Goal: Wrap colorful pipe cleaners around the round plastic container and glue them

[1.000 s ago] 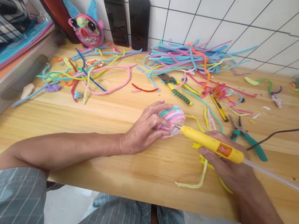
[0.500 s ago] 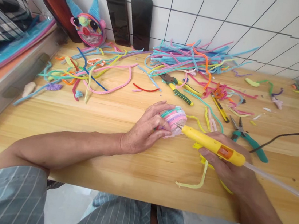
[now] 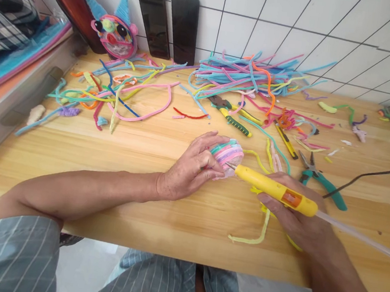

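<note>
My left hand (image 3: 192,167) grips a small rounded piece wrapped in pastel pipe cleaners (image 3: 228,153), with green, pink and lilac bands. Its fingers cover the left side of the piece. In my right hand (image 3: 297,217) is a yellow glue gun (image 3: 275,188), a clear glue stick (image 3: 355,235) trailing out of its back end. The metal nozzle points left and meets the face of the wrapped piece near my left fingertips; whether glue is coming out is too small to tell. Yellow pipe cleaners (image 3: 264,227) lie under and beside my right hand.
Behind my hands lie green-handled pliers (image 3: 236,122), a yellow utility knife (image 3: 286,141) and a heap of pipe cleaners (image 3: 240,77). Teal pliers (image 3: 326,182) and a black cord (image 3: 363,177) are at right. Two phones (image 3: 183,29) and a pipe-cleaner figure (image 3: 118,35) stand against the tiled wall.
Almost nothing differs. The glue gun's nozzle has shifted very slightly left across the wrapped piece, while my left hand keeps the same hold.
</note>
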Demonstrator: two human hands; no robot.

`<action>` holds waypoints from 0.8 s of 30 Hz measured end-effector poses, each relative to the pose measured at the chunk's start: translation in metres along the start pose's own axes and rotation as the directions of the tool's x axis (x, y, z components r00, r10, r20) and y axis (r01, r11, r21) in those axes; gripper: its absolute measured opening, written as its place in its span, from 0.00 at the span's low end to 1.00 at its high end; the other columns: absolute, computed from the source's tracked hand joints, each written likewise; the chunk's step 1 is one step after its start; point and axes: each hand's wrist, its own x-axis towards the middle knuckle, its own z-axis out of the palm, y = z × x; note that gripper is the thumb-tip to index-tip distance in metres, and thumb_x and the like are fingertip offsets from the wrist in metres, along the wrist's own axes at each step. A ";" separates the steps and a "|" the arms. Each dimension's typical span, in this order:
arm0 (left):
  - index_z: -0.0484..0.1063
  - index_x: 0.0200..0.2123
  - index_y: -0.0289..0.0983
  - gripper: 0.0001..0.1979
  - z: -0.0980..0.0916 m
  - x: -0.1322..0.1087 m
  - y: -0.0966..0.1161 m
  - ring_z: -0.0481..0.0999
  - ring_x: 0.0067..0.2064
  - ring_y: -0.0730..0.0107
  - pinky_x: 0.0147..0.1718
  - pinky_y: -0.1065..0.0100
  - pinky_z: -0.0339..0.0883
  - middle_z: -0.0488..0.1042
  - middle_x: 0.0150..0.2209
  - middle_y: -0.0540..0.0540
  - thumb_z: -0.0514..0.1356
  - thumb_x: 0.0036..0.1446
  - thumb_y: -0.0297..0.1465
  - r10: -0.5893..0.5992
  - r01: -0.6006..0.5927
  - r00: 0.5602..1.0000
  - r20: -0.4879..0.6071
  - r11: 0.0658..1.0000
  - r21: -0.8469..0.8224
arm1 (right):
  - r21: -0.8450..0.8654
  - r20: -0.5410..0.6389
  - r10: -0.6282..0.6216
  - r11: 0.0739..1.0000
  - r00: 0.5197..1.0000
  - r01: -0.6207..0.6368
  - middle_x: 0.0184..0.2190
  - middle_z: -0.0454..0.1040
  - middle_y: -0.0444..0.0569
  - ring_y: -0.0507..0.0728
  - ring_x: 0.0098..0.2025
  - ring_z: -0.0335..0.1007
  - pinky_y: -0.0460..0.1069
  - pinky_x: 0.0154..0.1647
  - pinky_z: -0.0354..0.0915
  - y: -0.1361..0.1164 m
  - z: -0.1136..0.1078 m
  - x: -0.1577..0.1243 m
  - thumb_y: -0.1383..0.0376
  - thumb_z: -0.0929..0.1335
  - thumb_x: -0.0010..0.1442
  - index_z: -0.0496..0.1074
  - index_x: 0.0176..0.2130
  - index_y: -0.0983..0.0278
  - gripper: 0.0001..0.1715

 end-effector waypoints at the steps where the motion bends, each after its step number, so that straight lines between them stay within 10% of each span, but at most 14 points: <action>1: 0.78 0.47 0.41 0.02 0.000 0.000 0.000 0.70 0.77 0.53 0.75 0.37 0.69 0.75 0.71 0.35 0.65 0.75 0.32 0.009 -0.009 1.000 -0.005 1.000 -0.003 | -0.013 -0.001 0.003 1.000 1.000 -0.003 0.40 0.85 0.39 0.55 0.39 0.84 0.48 0.41 0.76 0.000 -0.001 0.000 0.60 0.73 0.73 0.76 0.46 0.51 0.02; 24: 0.77 0.46 0.40 0.04 -0.002 0.004 0.000 0.74 0.75 0.56 0.75 0.38 0.69 0.76 0.69 0.35 0.63 0.77 0.33 0.042 -0.042 0.999 -0.018 0.999 -0.028 | -0.054 0.014 0.030 0.998 0.999 -0.029 0.37 0.83 0.40 0.54 0.32 0.81 0.48 0.32 0.73 -0.002 -0.005 0.001 0.59 0.72 0.74 0.76 0.44 0.52 0.02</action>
